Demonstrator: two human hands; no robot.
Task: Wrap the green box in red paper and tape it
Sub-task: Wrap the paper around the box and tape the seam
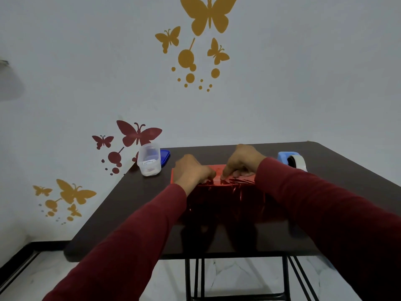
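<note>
**Folding the red paper over the box**

The dark table (134, 198) holds everything. In the middle sits the red paper (225, 198), shiny and crinkled, pulled up over the box. The green box itself is hidden under the paper, so I cannot see it.

The left hand (191, 170) pinches the paper edge on top with curled fingers. The right hand (243, 162) does the same just beside it.

To do this step well, I think both hands should pull the paper snug and flat, then one hand should hold it down while the other gets tape.

The tape holder (291, 160) waits near the right sleeve. A clear tub (149, 159) stands well apart on the left.
</note>
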